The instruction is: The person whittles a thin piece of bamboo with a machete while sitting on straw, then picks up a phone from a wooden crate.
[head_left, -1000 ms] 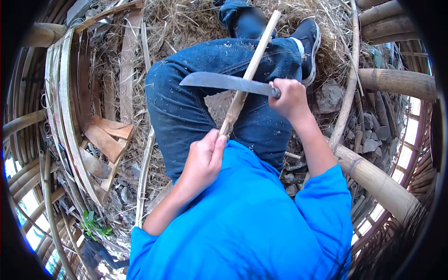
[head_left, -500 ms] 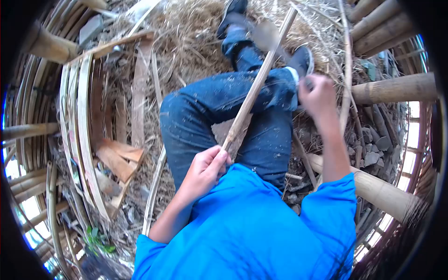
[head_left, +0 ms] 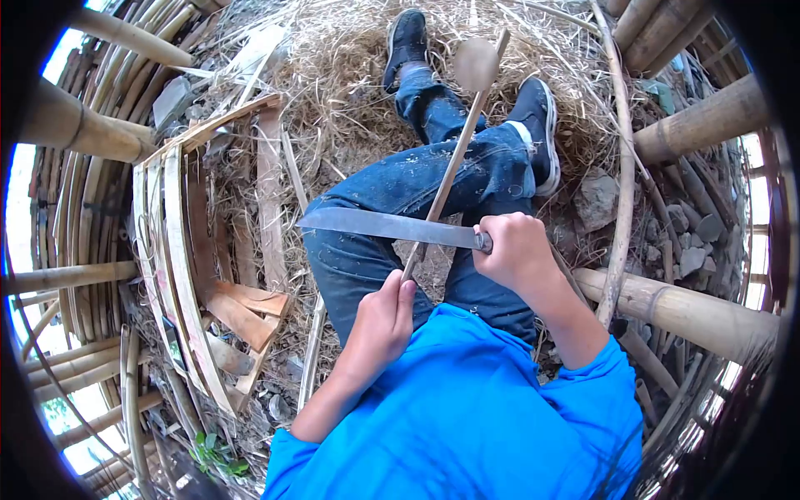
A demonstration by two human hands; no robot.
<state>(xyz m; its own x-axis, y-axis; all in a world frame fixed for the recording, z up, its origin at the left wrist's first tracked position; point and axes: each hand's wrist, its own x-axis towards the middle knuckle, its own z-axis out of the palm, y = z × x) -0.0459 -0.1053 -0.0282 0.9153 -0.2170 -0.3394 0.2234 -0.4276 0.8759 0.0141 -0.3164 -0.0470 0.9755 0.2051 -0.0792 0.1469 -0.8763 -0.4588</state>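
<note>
A long, thin wooden strip rises from my lap towards my shoes, its near end pinched in my left hand. My right hand is wrapped round the handle of a large knife. The broad blade points left and lies across the strip, just above my left fingers. Beneath the strip, a flat brownish piece shows between my thighs. My legs in blue jeans are crossed under the tool and the wood.
A wooden crate with loose boards inside stands at the left. Dry straw covers the ground around my shoes. Thick bamboo poles jut in from the right, near a long stick and broken stones. Bamboo walls curve round both sides.
My right hand, earlier out by my right shoe with the blade blurred, has come down and inward, bringing the knife across the strip. The strip is still in my left hand.
</note>
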